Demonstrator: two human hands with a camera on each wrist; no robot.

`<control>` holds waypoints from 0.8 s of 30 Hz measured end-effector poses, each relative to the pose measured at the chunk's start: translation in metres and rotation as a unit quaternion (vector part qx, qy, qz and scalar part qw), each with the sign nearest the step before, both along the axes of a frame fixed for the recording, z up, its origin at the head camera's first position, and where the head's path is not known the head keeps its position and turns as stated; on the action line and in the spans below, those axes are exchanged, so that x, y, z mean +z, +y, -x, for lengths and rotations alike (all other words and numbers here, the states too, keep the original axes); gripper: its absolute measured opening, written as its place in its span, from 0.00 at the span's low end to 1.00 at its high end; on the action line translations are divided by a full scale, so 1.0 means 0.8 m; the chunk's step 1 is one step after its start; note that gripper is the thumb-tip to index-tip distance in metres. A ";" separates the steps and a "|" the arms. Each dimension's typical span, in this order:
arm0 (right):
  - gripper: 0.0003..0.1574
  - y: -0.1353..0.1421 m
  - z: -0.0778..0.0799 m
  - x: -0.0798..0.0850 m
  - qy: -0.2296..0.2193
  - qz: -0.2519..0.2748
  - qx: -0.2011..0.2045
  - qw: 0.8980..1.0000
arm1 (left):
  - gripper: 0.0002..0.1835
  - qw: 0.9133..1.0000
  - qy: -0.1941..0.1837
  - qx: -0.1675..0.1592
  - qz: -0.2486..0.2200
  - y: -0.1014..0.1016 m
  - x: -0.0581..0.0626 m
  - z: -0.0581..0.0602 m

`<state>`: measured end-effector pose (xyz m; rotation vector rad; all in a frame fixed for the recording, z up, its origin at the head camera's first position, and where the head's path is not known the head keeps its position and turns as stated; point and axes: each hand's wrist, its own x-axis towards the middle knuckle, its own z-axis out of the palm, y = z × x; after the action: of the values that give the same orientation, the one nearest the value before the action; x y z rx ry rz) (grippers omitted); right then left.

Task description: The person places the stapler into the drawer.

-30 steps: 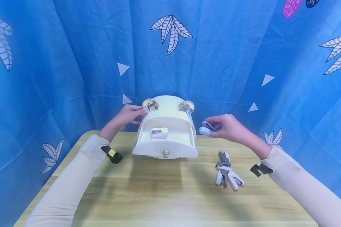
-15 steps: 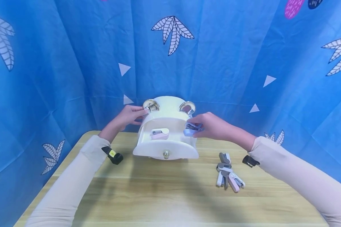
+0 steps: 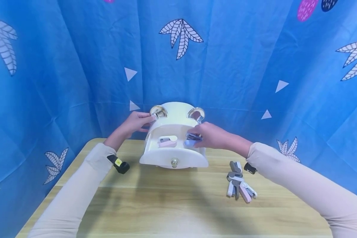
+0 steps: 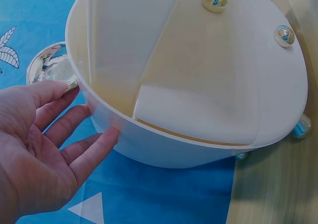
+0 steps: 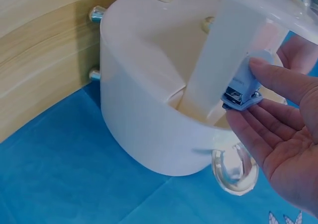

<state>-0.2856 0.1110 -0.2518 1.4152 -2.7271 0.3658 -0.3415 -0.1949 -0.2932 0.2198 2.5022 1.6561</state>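
A person's right hand [image 3: 212, 135] reaches into the 3 o'clock side of the pulled-out drawer [image 3: 157, 158] of a rounded white box [image 3: 178, 111], thumb and fingers pinching a blue stapler [image 3: 191, 142]. The right wrist view shows the thumb [image 5: 278, 77] laid on one face of the stapler and the fingers curled beneath its opposite side; whether the stapler touches the drawer's floor cannot be told. A pink-and-white stapler [image 3: 168, 142] lies just beside it, at the drawer's 9 o'clock side.

Between the box's 9 and 10 o'clock, the left hand [image 3: 134, 122] pinches the edge of a shiny metallic ear [image 3: 158, 108] between thumb and forefinger, its other fingers [image 4: 97, 156] spread toward the box's outer wall. That ear sits at the box's 11 o'clock, its twin [image 3: 196, 112] at 1 o'clock, while a round gold knob [image 3: 174, 162] marks the drawer front at 6 o'clock. At the box's 4 o'clock, well apart from it, a cluster of grey, white and pink staplers [image 3: 237, 185] rests on the wooden desk [image 3: 154, 211]. A blue curtain [image 3: 232, 49] printed with white leaves and triangles hangs at 12 o'clock.
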 end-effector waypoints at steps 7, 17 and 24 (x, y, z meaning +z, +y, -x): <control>0.17 -0.001 0.003 -0.007 -0.009 0.011 -0.002 1.000 | 0.24 1.000 0.001 0.001 0.003 0.000 -0.002 0.001; 0.18 -0.002 0.005 -0.017 0.006 0.016 -0.017 1.000 | 0.24 1.000 0.001 0.007 0.004 0.003 0.000 -0.004; 0.14 0.002 0.002 -0.014 0.003 0.025 -0.018 1.000 | 0.24 1.000 0.004 0.007 0.006 0.003 -0.003 -0.005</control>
<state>-0.2873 0.1122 -0.2628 1.3513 -2.7152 0.4236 -0.3379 -0.1922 -0.2956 0.2089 2.5239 1.6485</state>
